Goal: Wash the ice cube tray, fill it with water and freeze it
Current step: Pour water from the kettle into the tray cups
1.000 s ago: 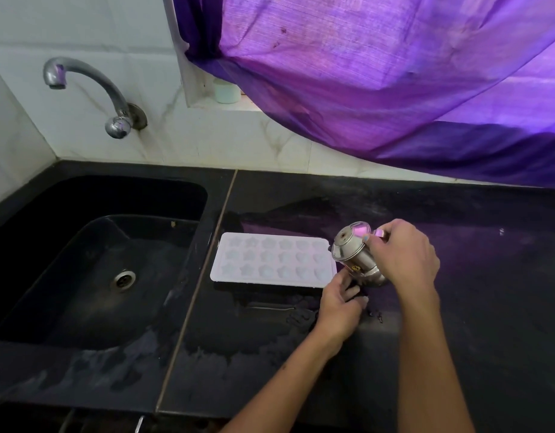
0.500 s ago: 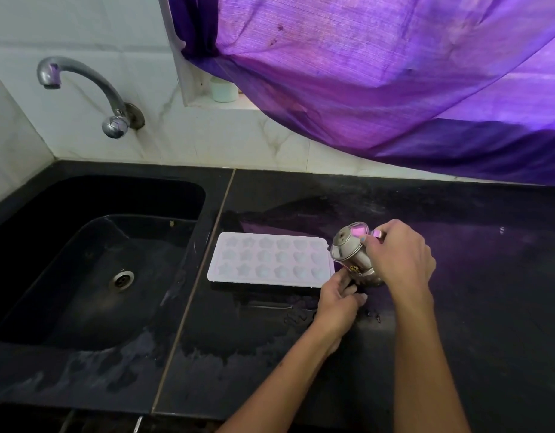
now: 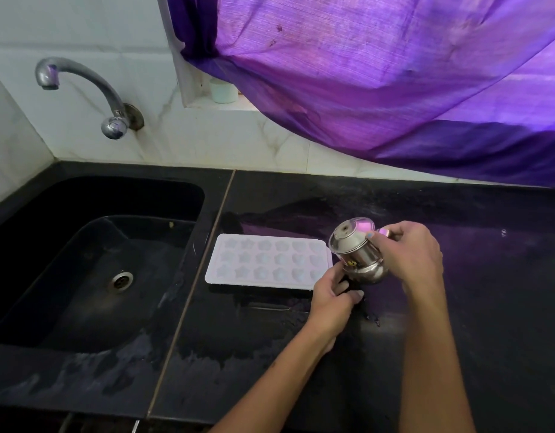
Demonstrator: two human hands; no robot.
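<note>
A white ice cube tray (image 3: 263,260) with star and heart moulds lies flat on the black counter, just right of the sink. My right hand (image 3: 410,257) grips a small steel pot (image 3: 357,254) and holds it tilted, mouth to the left, over the tray's right end. My left hand (image 3: 332,295) sits at the tray's right front corner, below the pot, with its fingers curled and the thumb against the tray's edge. Whether water is flowing from the pot is not visible.
A black sink (image 3: 92,276) with a round drain fills the left. A chrome tap (image 3: 82,85) juts from the white tiled wall above it. The counter (image 3: 238,354) is wet in front of the tray. A purple curtain (image 3: 379,73) hangs over the back right, beside a small white jar (image 3: 223,90).
Both hands and the pot keep almost the same pose over the tray's right end. Only the view has shifted slightly.
</note>
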